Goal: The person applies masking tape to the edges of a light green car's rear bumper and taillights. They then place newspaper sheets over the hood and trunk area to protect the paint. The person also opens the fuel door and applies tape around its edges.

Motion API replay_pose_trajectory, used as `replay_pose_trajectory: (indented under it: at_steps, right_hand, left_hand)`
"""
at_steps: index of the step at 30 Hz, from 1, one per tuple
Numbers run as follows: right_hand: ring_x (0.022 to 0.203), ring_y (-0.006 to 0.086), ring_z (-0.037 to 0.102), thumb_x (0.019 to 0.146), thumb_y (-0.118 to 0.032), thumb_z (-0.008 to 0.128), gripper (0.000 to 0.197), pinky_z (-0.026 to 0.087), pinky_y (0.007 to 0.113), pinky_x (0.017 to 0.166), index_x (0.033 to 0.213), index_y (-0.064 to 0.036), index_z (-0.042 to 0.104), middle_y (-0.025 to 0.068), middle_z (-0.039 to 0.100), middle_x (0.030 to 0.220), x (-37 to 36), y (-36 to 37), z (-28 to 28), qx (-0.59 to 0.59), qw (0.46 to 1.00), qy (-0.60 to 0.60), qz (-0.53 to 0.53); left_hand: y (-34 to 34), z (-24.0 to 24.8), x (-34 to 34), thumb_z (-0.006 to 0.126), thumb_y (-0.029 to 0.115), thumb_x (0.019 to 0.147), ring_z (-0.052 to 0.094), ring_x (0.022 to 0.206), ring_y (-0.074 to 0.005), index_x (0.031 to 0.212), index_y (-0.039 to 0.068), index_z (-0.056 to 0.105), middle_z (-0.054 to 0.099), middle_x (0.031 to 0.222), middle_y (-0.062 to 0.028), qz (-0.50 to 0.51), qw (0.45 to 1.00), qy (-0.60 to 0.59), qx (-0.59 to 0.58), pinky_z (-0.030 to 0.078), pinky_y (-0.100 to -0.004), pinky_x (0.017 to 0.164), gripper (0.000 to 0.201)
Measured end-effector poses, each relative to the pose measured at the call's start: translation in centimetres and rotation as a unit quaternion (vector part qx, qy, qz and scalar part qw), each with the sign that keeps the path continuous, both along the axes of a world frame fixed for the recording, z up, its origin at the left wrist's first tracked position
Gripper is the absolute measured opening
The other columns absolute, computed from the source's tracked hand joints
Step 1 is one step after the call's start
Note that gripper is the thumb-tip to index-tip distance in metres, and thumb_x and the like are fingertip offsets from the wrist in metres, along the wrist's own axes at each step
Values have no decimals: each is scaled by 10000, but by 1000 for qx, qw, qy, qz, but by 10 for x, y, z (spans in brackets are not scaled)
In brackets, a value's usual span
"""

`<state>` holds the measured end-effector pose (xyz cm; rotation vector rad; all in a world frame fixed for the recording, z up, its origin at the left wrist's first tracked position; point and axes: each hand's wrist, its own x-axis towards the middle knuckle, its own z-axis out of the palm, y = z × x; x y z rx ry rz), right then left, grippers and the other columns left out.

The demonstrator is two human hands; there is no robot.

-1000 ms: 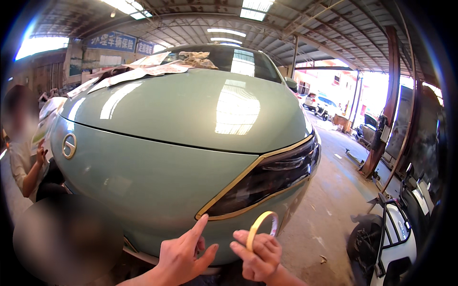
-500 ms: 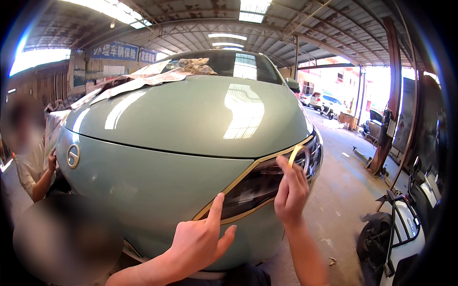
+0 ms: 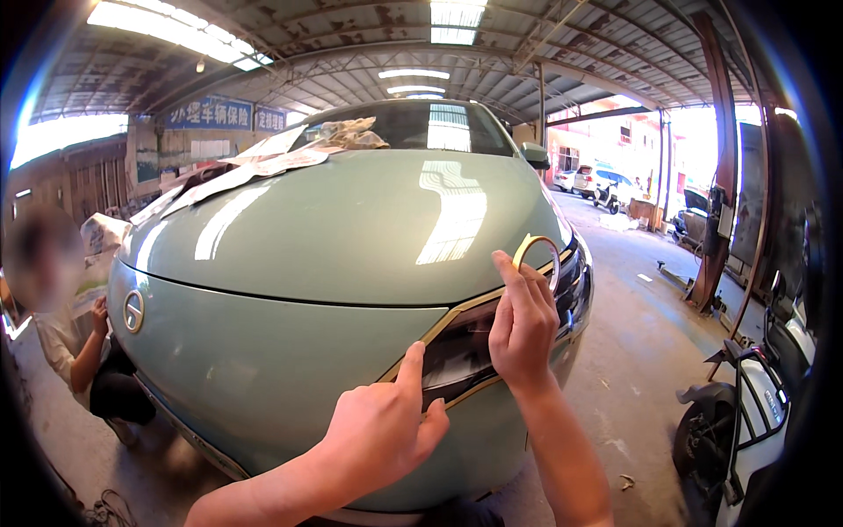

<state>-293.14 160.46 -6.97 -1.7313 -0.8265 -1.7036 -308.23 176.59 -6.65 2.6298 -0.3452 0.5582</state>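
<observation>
In front of me is the pale green front of a car (image 3: 290, 351), with yellow masking tape (image 3: 436, 323) along the edges of its dark headlight (image 3: 458, 351). My left hand (image 3: 378, 422) has its index finger stretched against the taped upper edge near the headlight's inner corner. Its thumb stands apart, and it holds nothing. Raised in front of the headlight, my right hand (image 3: 524, 329) grips a roll of masking tape (image 3: 551, 250) at its fingertips. The hand and forearm hide part of the lamp.
Crumpled masking paper (image 3: 255, 167) lies over the hood's far left. At the left a person (image 3: 66, 342) crouches beside the round badge (image 3: 133, 311). A scooter (image 3: 746, 430) stands at the right, near a steel post (image 3: 716, 220). Concrete floor (image 3: 615, 351) runs along the car's right side.
My view has shifted slightly. My right hand has moved up and a little left with the tape roll. The left index finger now presses a little higher along the tape.
</observation>
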Motion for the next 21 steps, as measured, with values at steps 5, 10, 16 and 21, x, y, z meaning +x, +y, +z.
replay_pose_trajectory:
  at_steps: [5, 10, 16, 21]
  right_hand:
    - [1009, 336, 633, 820, 29, 494, 389, 491, 400, 898, 1180, 32, 638, 166, 687, 1056, 3, 0, -1, -1, 1000, -5, 3]
    - [1017, 329, 634, 824, 17, 486, 390, 490, 399, 901, 1182, 25, 641, 161, 690, 1067, -1, -3, 1, -1, 1000, -3, -8]
    - [1027, 323, 631, 826, 21, 480, 389, 485, 397, 912, 1180, 19, 642, 158, 689, 1082, 3, -1, -3, 0, 1000, 8, -1]
    - [1030, 328, 627, 824, 32, 473, 388, 482, 398, 919, 1174, 19, 641, 160, 686, 1082, 0, -4, 0, 0, 1000, 6, 11]
  left_hand:
    - [-5, 10, 9, 573, 177, 864, 606, 553, -320, 1320, -192, 379, 612, 591, -122, -9, 1000, 20, -10, 492, -388, 585, 618]
    - [-14, 19, 20, 551, 190, 868, 613, 591, -358, 1319, -192, 377, 625, 623, -156, -15, 1000, 10, 0, 497, -416, 611, 615]
    - [-10, 25, 26, 524, 207, 874, 616, 597, -383, 1335, -140, 391, 613, 631, -191, -21, 999, 16, 29, 497, -460, 603, 593]
    - [2, 28, -2, 527, 205, 877, 593, 551, -379, 1342, -104, 406, 595, 592, -168, 6, 995, 61, 79, 479, -455, 560, 571]
